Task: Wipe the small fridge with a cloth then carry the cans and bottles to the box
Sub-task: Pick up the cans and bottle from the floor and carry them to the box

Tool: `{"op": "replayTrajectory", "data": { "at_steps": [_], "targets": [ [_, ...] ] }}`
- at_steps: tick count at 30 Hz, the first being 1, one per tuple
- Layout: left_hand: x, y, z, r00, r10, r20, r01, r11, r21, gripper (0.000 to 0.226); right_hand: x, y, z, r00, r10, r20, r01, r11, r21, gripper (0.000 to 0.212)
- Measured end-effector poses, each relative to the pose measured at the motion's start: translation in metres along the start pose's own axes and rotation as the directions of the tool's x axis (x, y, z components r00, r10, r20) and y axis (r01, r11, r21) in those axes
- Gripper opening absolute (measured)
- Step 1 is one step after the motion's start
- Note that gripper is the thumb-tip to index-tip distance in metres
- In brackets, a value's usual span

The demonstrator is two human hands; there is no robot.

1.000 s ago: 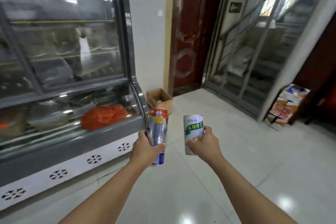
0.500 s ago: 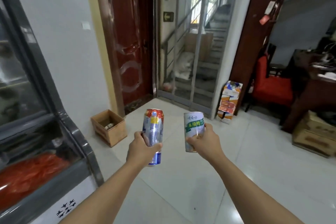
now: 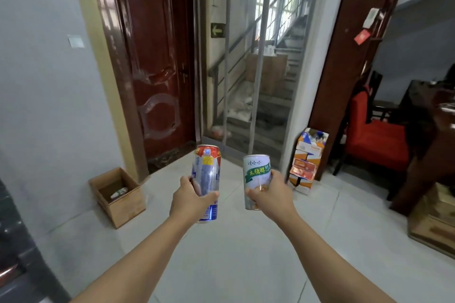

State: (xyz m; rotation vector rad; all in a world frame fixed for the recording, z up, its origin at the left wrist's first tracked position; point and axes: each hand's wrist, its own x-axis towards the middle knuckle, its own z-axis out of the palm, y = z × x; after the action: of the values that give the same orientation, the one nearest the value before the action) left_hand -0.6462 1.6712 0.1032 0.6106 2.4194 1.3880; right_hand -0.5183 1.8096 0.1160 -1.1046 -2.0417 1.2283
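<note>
Carrying stage, both hands loaded. Left hand (image 3: pixel 190 198) wrapped around tall red, silver and blue drink can (image 3: pixel 206 179), held upright. Right hand (image 3: pixel 273 194) wrapped around shorter white can with green label (image 3: pixel 256 179), also upright. Open brown cardboard box (image 3: pixel 118 195) on pale tiled floor (image 3: pixel 234 253), against grey wall (image 3: pixel 44 93), one white-and-green bottle (image 3: pixel 119 192) already inside. Box forward, low and to the left of both hands; left hand nearer. Long axes vertical, mouth of box upward.
</note>
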Motion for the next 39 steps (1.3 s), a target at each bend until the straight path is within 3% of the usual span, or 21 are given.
{"op": "replayTrajectory", "data": {
  "at_steps": [9, 22, 30, 39],
  "targets": [
    [0.131, 0.036, 0.067, 0.998, -0.044, -0.048, 0.045, 0.999, 0.026, 0.062, 0.16, 0.009, -0.008, 0.998, -0.025, 0.057, 0.028, 0.998, -0.055, 0.057],
    [0.409, 0.08, 0.122, 0.995, -0.036, -0.093, 0.036, 0.999, -0.001, 0.063, 0.43, -0.026, 0.037, 0.995, -0.047, 0.088, 0.052, 0.997, -0.053, 0.049],
    [0.541, 0.087, 0.126, 0.977, -0.078, -0.199, 0.084, 0.996, 0.022, 0.062, 0.58, -0.048, 0.101, 0.982, -0.06, 0.177, 0.066, 0.998, -0.026, 0.059],
    [0.69, 0.089, 0.139, 0.883, -0.234, -0.408, 0.226, 0.972, -0.067, 0.065, 0.768, -0.08, 0.188, 0.912, -0.162, 0.377, 0.183, 0.983, -0.02, 0.066]
  ]
}}
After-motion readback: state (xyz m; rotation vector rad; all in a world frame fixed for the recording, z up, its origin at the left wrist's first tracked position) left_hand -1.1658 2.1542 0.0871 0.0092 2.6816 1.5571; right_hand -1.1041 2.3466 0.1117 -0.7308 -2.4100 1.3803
